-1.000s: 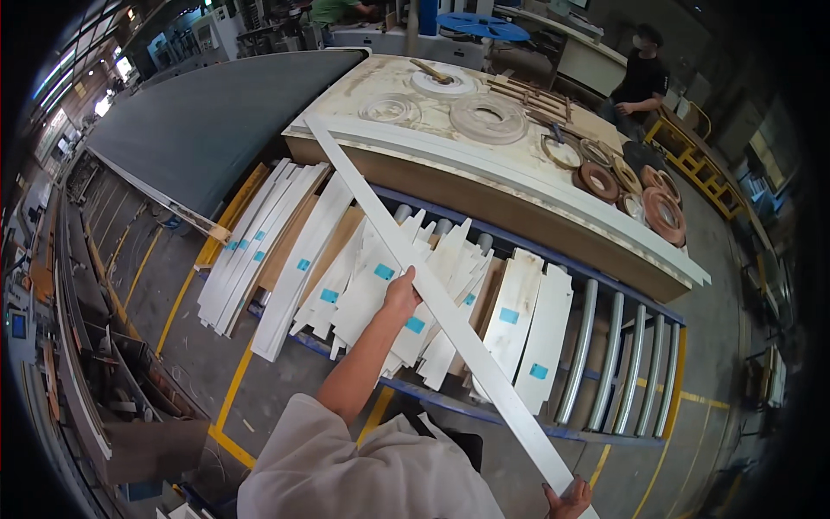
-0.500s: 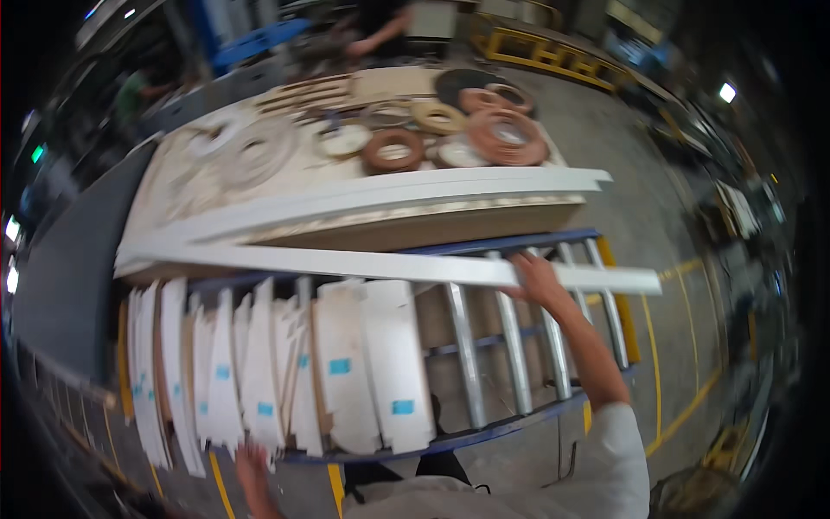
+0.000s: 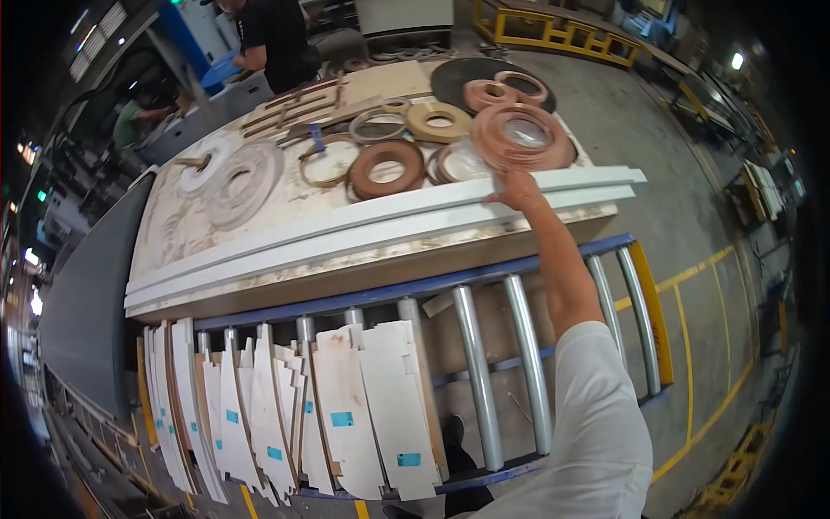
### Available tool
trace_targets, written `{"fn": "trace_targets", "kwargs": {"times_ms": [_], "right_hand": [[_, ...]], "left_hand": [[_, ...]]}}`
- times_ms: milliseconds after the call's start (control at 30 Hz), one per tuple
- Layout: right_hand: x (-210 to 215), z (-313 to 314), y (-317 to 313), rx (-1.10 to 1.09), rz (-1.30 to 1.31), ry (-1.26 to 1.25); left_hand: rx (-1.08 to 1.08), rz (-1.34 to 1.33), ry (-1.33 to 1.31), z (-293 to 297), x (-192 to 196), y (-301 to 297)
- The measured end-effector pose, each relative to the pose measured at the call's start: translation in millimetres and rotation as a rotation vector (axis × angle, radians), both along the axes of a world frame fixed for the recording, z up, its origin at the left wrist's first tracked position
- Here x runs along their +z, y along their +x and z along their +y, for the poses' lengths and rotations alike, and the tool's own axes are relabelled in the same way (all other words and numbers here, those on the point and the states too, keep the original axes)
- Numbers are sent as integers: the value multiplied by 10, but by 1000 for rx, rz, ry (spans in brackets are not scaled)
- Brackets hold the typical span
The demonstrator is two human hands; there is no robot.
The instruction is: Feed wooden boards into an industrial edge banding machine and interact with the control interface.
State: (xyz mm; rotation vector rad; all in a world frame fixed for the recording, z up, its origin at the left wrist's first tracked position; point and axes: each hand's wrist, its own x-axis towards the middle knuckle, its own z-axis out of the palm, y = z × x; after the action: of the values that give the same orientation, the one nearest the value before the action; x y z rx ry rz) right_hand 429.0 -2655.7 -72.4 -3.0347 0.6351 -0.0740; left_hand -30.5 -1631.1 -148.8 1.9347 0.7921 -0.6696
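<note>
Two long white strips point(image 3: 346, 242) lie side by side along the near edge of the table point(image 3: 186, 251). My right hand point(image 3: 519, 189) reaches over to them, well right of their middle. Its fingers curl over the far strip and the thumb points left along its face; the fingertips are partly hidden. My left hand is out of view. Nearer to me, a roller rack point(image 3: 481, 381) with a blue frame carries several thin white panels point(image 3: 399, 406) with teal labels, standing in a row on its left half.
Brown, tan and white edging rolls point(image 3: 386, 169) cover the table's far side, with wooden slats point(image 3: 290, 108) behind. A dark grey panel point(image 3: 86, 294) stands at left. One person point(image 3: 272, 43) works beyond the table, another point(image 3: 130, 121) far left. Yellow lines point(image 3: 683, 372) mark the floor at right.
The white strip my right hand held above the rack now lies on the table's near edge. My right hand has moved farther away with it. My left hand has left the view.
</note>
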Motion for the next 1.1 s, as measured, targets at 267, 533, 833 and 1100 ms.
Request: {"fn": "trace_targets", "kwargs": {"times_ms": [267, 533, 833, 1100], "right_hand": [[-1041, 444, -98, 0, -702, -92], [-894, 4319, -1420, 583, -442, 293], [85, 7958, -2291, 769, -54, 511], [-527, 10905, -2295, 1138, 151, 886]], "left_hand": [[-193, 157, 340, -134, -451, -116], [53, 92, 226, 86, -451, -275], [364, 196, 196, 2211, -1469, -1783], [876, -28, 402, 3092, -1038, -2445]]}}
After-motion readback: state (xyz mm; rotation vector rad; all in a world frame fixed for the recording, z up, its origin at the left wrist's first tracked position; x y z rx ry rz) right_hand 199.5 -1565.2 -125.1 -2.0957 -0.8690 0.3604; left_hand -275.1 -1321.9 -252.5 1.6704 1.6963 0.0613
